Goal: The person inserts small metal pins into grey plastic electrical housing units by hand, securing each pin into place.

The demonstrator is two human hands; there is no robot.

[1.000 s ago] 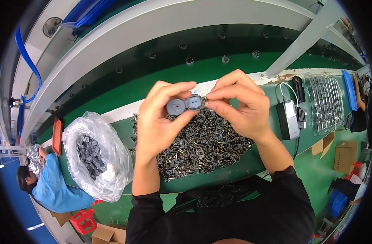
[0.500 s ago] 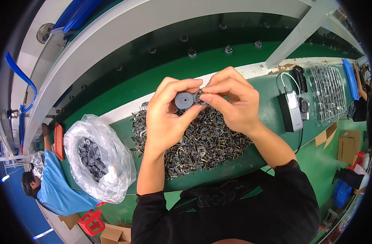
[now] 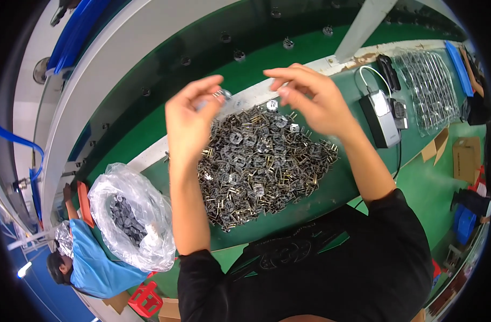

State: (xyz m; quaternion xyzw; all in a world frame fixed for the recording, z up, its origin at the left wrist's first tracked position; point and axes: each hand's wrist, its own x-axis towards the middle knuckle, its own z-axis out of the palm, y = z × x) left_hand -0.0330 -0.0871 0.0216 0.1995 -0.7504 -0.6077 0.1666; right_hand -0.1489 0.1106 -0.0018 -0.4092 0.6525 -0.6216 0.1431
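Between the thumb and fingers of my left hand (image 3: 192, 115) is a small round grey part with metal pins (image 3: 222, 96), slightly blurred; the fingers partly hide it. My right hand (image 3: 315, 102) hovers to the right of it, thumb and fingers apart, with nothing visible in them. Just below its fingertips a small shiny piece (image 3: 272, 105) shows at the far edge of the pile. Under and between both hands lies a large heap of dark pieces with metal pins (image 3: 256, 166) on the green table.
A clear plastic bag (image 3: 162, 206) of grey round caps (image 3: 126, 217) stands at the left. On the right are a black-and-silver device (image 3: 378, 118) with a cable and a clear tray (image 3: 427, 88). Pinned parts sit on the green belt (image 3: 261, 53) beyond. A person in blue (image 3: 100, 263) works at far left.
My hands have moved apart from their joint hold on the grey cap and pinned piece. The left went left with a part; the right let go and opened. The view has shifted.
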